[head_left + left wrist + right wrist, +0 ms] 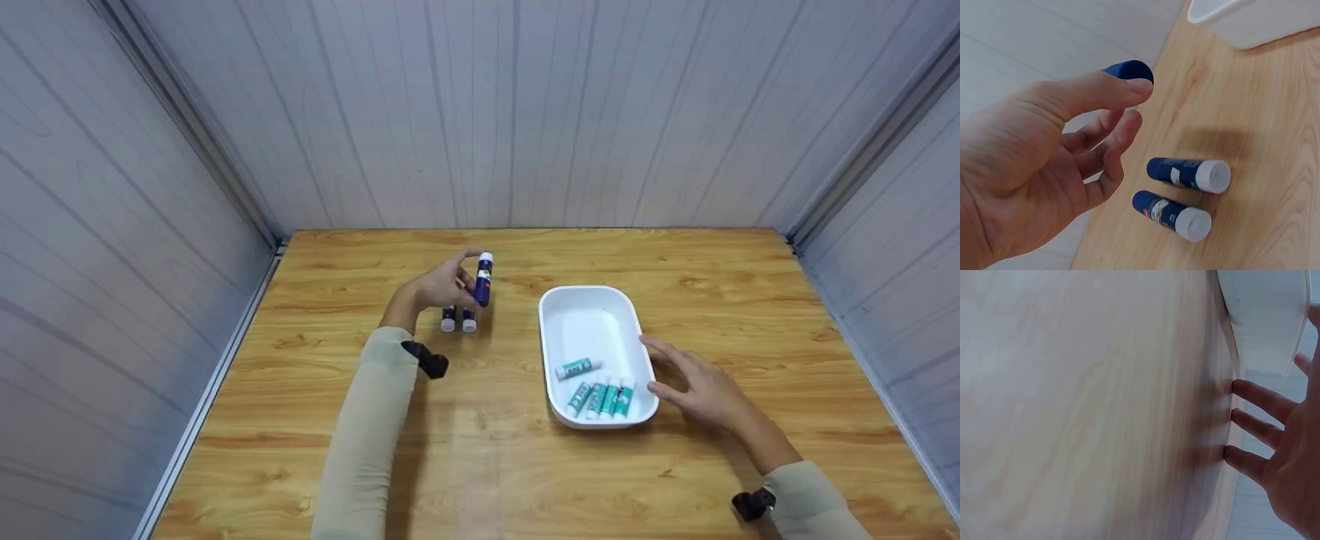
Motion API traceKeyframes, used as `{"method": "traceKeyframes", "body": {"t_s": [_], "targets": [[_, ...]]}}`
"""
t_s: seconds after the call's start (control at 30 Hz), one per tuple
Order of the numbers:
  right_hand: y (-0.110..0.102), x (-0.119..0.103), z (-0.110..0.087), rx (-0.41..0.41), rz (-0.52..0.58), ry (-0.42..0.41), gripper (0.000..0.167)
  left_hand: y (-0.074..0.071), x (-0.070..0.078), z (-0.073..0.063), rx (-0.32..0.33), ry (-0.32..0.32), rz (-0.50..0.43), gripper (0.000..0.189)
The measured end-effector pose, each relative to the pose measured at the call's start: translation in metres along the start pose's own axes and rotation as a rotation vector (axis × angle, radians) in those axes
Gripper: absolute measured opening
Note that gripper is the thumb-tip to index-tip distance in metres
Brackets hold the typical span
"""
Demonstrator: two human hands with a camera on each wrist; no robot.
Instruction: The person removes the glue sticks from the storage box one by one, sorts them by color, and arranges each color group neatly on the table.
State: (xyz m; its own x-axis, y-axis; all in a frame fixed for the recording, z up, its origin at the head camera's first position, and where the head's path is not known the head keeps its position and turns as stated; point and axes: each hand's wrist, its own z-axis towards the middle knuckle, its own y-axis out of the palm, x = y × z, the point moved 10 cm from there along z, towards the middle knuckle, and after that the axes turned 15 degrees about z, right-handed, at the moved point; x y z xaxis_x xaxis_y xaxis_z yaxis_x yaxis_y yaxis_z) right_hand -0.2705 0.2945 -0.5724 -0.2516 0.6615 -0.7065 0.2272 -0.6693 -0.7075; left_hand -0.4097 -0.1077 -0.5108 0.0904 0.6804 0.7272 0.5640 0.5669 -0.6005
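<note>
My left hand (441,285) pinches a dark blue glue stick (484,280) with a white end, raised above the table. In the left wrist view only the blue end of this glue stick (1135,73) shows past the thumb. Two more blue glue sticks (1188,174) (1171,215) lie side by side on the table below that hand. My right hand (701,386) is at the right side of a white plastic bin (592,319), thumb and index finger at its rim. Its other fingers (1261,400) are spread, with their tips at the tabletop.
Several green-and-white glue sticks (579,367) lie in the near half of the bin, most of them in a row. The wood-grain table (480,465) meets pale panel walls (480,112) at the back and sides.
</note>
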Motion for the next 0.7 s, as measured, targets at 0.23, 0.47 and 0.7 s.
{"method": "traceKeyframes", "body": {"t_s": [0.23,0.47,0.7], "targets": [[0.0,0.001,0.0,-0.006,0.003,0.011,0.073,-0.009,-0.015,-0.008,0.049,-0.015,-0.033,0.108],[-0.001,0.001,-0.001,-0.007,0.001,0.017,0.073,-0.019,-0.033,-0.013,0.094,-0.064,-0.031,0.111],[-0.002,-0.002,-0.002,0.011,0.001,-0.004,0.073,-0.027,-0.049,-0.023,0.123,-0.076,-0.009,0.109]]}}
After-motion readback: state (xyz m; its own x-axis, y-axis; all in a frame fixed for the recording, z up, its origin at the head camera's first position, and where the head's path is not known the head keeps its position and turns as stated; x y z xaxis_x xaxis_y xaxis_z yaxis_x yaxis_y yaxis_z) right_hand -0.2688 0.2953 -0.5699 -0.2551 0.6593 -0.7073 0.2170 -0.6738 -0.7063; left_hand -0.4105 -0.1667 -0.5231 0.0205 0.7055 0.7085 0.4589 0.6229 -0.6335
